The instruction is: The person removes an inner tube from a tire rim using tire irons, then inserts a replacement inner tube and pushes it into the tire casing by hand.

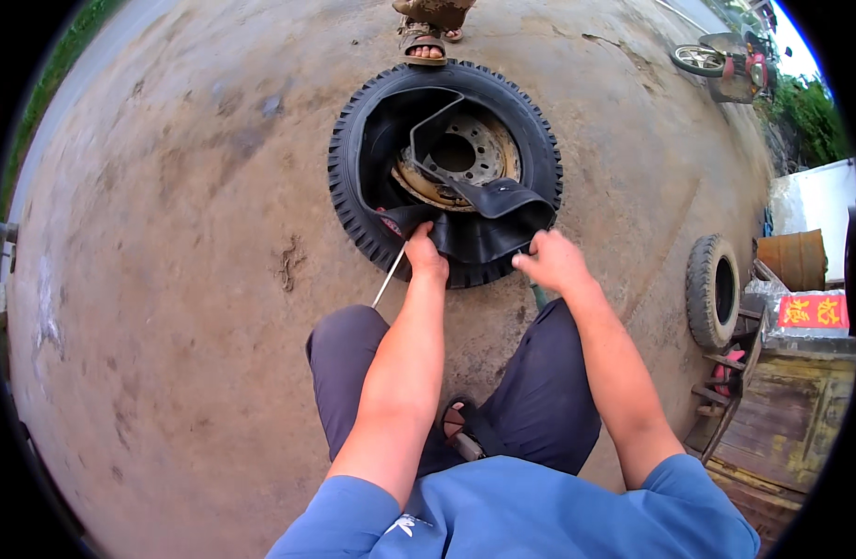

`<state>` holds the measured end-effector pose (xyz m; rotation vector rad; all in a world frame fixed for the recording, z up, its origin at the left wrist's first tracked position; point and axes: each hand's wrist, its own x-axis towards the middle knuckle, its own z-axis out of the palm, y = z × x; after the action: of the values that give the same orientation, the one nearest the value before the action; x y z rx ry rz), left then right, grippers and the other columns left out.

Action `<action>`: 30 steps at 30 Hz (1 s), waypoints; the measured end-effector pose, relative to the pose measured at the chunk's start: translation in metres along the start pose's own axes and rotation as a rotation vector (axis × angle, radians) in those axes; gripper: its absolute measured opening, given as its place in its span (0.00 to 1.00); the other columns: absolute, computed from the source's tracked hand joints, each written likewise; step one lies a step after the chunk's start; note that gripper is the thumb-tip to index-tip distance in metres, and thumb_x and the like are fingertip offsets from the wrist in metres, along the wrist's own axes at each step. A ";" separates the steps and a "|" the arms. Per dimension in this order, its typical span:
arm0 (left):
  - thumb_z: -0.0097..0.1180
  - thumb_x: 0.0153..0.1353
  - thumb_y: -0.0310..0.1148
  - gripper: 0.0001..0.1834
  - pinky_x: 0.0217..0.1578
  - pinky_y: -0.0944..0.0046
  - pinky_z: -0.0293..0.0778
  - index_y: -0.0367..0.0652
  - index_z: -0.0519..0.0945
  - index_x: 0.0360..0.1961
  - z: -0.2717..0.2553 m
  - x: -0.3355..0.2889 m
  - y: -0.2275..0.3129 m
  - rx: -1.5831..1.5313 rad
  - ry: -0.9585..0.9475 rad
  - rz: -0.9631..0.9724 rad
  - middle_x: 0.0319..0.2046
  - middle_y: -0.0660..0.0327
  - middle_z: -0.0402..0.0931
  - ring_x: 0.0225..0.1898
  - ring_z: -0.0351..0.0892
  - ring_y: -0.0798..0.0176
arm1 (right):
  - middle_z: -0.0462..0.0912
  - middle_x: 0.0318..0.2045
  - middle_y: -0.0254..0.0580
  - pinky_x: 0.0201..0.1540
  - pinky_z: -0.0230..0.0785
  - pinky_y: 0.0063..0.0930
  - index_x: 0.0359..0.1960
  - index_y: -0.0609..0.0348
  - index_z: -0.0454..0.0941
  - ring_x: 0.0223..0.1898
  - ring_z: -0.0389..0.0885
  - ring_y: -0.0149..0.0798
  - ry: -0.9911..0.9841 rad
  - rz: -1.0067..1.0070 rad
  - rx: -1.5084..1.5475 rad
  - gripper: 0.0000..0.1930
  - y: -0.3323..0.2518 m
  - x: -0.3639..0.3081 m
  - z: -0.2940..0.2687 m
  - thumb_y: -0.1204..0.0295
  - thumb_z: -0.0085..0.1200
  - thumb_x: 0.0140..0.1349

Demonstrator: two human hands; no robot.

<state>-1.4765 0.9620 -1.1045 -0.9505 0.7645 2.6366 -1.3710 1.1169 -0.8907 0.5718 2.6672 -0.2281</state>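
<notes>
A large black tyre (344, 140) lies flat on the ground in front of my knees, with a rusty steel wheel rim (491, 154) inside it. A loose black rubber flap (507, 198) is bunched and twisted over the rim. At the tyre's near left side my left hand (426, 253) is closed on the flap's edge. A thin metal bar (389, 276) slants out from the tyre beside that hand. My right hand (554, 262) is curled at the near right tread; what it holds is hidden. Just below it shows a greenish rod-like piece (539, 295).
Another person's sandalled foot (426, 50) touches the tyre's far side. A second tyre (714, 292) stands at the right, beside a rusty drum (793, 260) and a worn wooden surface (773, 410). A motorcycle (740, 67) is parked at the far right.
</notes>
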 end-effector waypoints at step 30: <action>0.50 0.55 0.29 0.12 0.25 0.53 0.79 0.31 0.82 0.26 0.091 -0.214 0.259 2.337 -0.441 -0.473 0.19 0.49 0.81 0.20 0.84 0.53 | 0.79 0.29 0.31 0.29 0.71 0.25 0.39 0.58 0.78 0.26 0.77 0.27 -0.720 0.105 1.269 0.06 0.063 -0.164 -0.094 0.71 0.51 0.65</action>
<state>-1.4600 0.7862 -0.8044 0.2333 1.9595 0.2711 -1.2403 1.1375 -0.7415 0.7459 1.5220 -1.7408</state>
